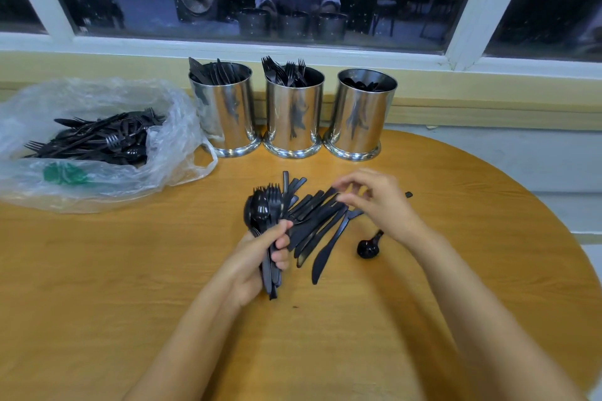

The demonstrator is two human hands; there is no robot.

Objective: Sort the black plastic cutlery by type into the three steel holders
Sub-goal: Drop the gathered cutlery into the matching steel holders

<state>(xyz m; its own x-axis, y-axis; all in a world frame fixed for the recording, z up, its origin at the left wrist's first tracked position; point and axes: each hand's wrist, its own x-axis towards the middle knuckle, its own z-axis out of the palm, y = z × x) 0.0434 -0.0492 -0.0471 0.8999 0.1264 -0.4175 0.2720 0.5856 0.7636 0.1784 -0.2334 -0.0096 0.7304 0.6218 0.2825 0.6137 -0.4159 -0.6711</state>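
Left hand [260,257] gripped tight round a bundle [265,212] of spoons and forks. Heads point up and the handles run down through the fist. Forearm enters from bottom centre.

Right hand [378,202] is palm-down, thumb and forefinger pinching the end of a handle [327,195] on top of the pile [321,231]; the other fingers are loosely curled. Forearm enters from lower right.

Pile is mostly knives, fanned on the counter [130,270] between the hands and touching the bundle. Loose spoon [368,247] lies just beside the right wrist.

At the back, in a row:
- left holder [224,114]: knives
- middle holder [293,117]: forks
- right holder [361,117]: spoons

Bag [176,127] of mixed cutlery [97,140] sits far left.
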